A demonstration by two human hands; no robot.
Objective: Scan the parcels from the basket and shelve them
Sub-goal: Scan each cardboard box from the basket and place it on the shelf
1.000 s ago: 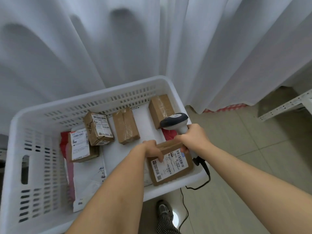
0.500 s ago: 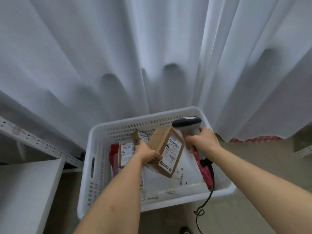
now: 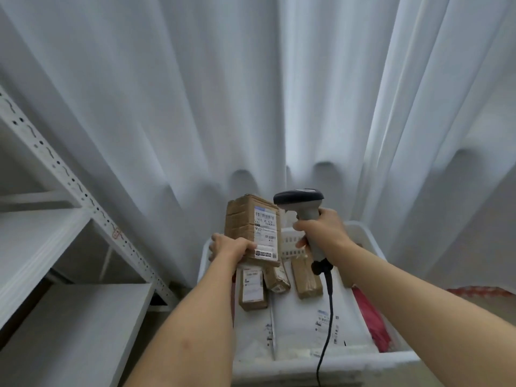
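The left hand [image 3: 233, 247] is gripping 1 cardboard parcel [image 3: 252, 229] upright above the basket [image 3: 371, 238], its label facing the barcode scanner [image 3: 303, 208] that the right hand [image 3: 321, 231] is clutching, so scanning seems underway, with the shelf [image 3: 42, 241] at left likely coming next.

Parcel sorting room: steel shelving [image 3: 69, 188], parcel basket [image 3: 371, 241], barcode scanner [image 3: 303, 203].

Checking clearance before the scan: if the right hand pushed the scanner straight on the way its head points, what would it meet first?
Probably the held parcel: the scanner in the right hand points at its label, close by. Depth is unclear from this one view.
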